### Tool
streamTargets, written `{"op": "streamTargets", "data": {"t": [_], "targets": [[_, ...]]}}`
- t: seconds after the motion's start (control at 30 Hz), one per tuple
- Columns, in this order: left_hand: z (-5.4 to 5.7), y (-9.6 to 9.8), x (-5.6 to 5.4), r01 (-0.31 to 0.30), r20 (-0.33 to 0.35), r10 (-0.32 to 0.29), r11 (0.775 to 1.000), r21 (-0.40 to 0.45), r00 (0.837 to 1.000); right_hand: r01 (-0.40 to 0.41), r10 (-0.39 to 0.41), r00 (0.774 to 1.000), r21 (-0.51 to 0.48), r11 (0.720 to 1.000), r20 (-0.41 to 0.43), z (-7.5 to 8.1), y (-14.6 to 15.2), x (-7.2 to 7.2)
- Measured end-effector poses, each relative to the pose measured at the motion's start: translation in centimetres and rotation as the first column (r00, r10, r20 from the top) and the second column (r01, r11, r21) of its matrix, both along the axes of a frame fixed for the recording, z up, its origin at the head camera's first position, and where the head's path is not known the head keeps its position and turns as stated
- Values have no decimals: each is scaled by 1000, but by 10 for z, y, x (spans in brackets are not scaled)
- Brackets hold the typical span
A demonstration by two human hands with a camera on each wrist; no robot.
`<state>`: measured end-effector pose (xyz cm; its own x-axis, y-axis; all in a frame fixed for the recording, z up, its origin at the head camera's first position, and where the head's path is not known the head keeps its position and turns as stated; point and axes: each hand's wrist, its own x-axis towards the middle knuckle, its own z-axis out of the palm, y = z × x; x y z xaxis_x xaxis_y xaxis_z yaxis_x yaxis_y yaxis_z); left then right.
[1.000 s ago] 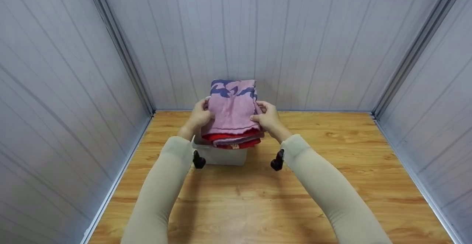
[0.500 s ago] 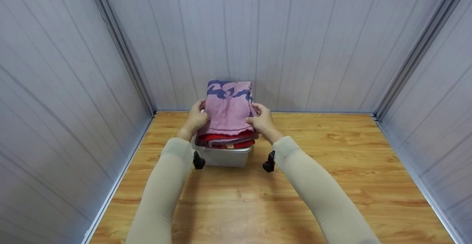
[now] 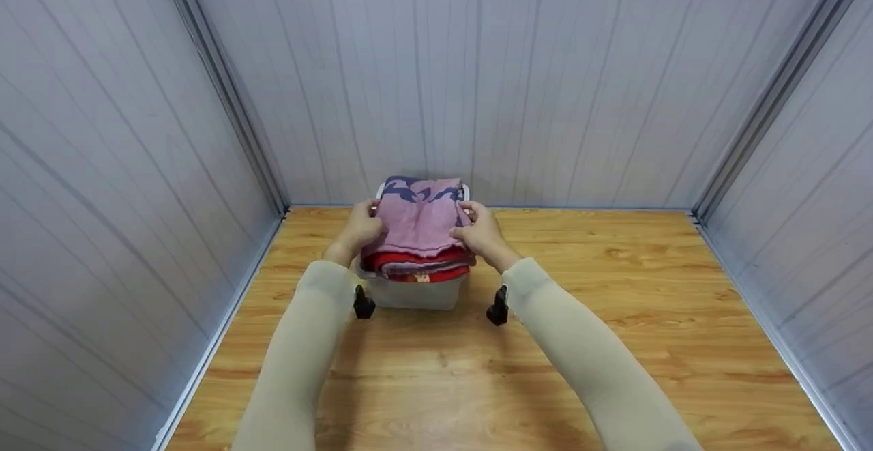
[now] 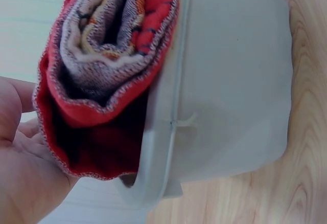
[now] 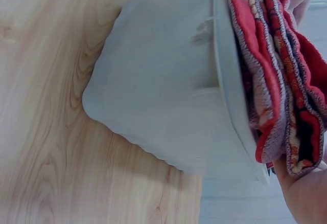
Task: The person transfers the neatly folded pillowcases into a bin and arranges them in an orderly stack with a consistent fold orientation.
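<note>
A stack of folded towels, pink and purple on top (image 3: 417,227) with red layers below (image 3: 426,260), sits at the mouth of a whitish plastic basket (image 3: 412,295). My left hand (image 3: 361,229) grips the stack's left side, thumb over the pink face. On the right side, my right hand (image 3: 479,234) holds it the same way. The left wrist view shows a red, rolled-looking fold (image 4: 87,112) against the rim of the basket (image 4: 232,75). In the right wrist view, layered red edges (image 5: 265,88) overhang the basket (image 5: 153,81); fingers under the stack are partly hidden.
The basket stands on a wood-grain surface (image 3: 614,301) close to the pale panelled back wall (image 3: 545,96). Side walls (image 3: 102,164) enclose the space on both sides. A black wrist mount (image 3: 363,303) hangs below each cuff.
Both hands have lowered the towel stack and shifted it slightly left, over the basket. Its raised far end has dropped, and the basket's back rim now shows behind it.
</note>
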<state>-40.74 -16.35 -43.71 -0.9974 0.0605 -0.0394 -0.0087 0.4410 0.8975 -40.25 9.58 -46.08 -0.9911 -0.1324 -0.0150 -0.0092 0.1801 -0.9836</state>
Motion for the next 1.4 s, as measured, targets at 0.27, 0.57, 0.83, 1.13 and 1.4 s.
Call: {"op": "streamTargets", "data": {"t": [0.27, 0.57, 0.83, 1.13, 1.4], "targets": [[-6, -3, 1, -11, -9, 11, 999, -34, 1000, -35, 35, 999, 63, 997, 4, -4, 3, 1], [-9, -8, 5, -69, -45, 64, 991, -113, 997, -81, 93, 992, 151, 985, -81, -13, 5, 2], [-8, -7, 10, -98, -74, 83, 969, -228, 994, -91, 111, 992, 248, 964, -67, -20, 7, 5], [-7, -5, 14, -106, -98, 81, 954, -281, 992, -90, 103, 994, 221, 971, -48, -21, 10, 6], [-5, -6, 16, -67, -114, 36, 959, -276, 993, -26, 59, 988, 217, 976, -146, -17, 31, 7]]}}
